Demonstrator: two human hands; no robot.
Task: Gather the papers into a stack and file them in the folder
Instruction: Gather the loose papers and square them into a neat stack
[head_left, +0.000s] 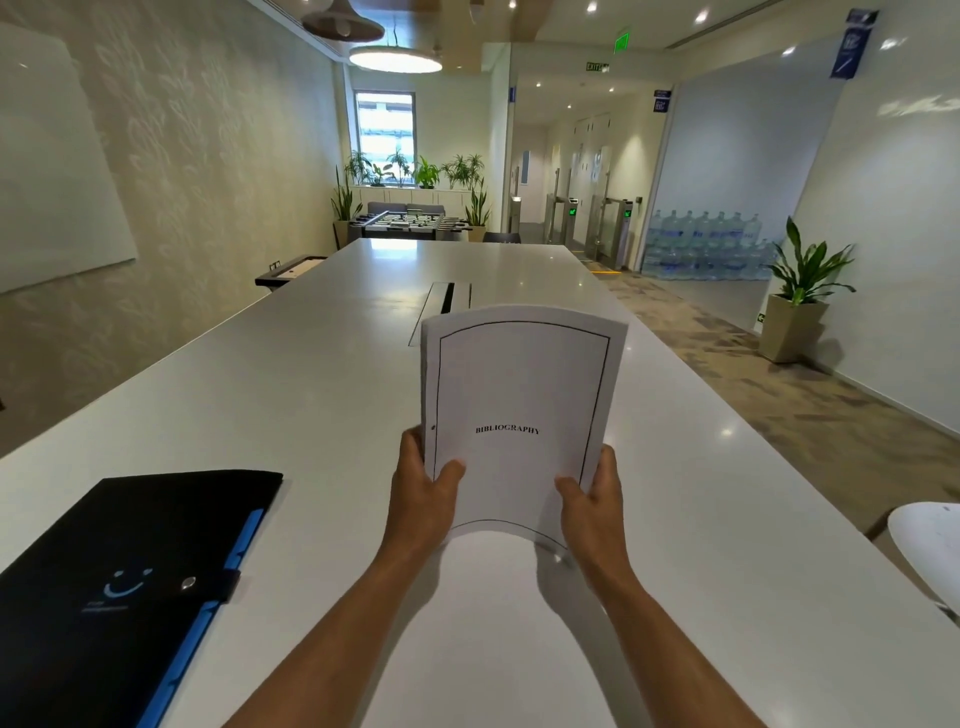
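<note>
Stack of papers (519, 405) is standing upright on its bottom edge, held over the white worktop (291, 374) in the middle of the view, top sheet facing the camera and reading "BIBLIOGRAPHY" inside a thin black border. Sheets are bowing slightly, top edge curving. Left hand (423, 493) is gripping the lower left edge of the stack, thumb lying on the front page, fingers wrapping behind. Right hand (595, 499) is gripping the lower right edge the same way, thumb on front. Both hands are clamping the papers from either side, apart from each other by the stack's width. Black folder (130, 582) with a blue spine strip, a snap button and a smile logo is lying closed and flat on the worktop, to the left of the hands, well apart from the papers. A cable slot (441, 306) is sitting in the worktop just behind the stack. White chair (924, 540) is showing at the right edge. Potted plant (800, 296) is standing on the floor at right, water bottles (706, 244) stacked behind glass beyond it, foosball table (410, 223) at the far end.
</note>
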